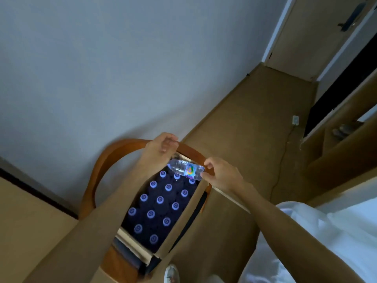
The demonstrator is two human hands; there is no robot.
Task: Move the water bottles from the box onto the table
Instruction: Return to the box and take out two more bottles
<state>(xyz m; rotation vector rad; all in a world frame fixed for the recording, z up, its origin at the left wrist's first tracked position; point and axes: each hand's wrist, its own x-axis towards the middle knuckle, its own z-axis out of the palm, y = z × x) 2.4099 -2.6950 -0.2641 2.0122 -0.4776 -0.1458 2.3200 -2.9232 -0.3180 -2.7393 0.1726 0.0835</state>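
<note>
We see both bare forearms reaching forward and down over an open cardboard box (179,227) that sits on a wooden chair (114,152) against the wall (102,68).

The left hand (161,149) is at the far end of the box, near the curved chair back, wrist bent, its fingers (170,142) loosely curled and holding nothing that we can make out.

The right hand (220,174) comes in from the right at the box's far right corner. Its thumb and fingers (209,161) pinch the end of a clear water bottle (185,169) with a colourful label, which lies tilted above the far rows.

Inside the box, the other bottles (161,201) stand upright in close rows, pale caps showing, dark between them. The box flaps stand open on the right and the near side, walling the opening.

To the right of the chair the brown floor (255,119) runs open toward a door (318,37). White fabric (326,242) fills the lower right corner.
</note>
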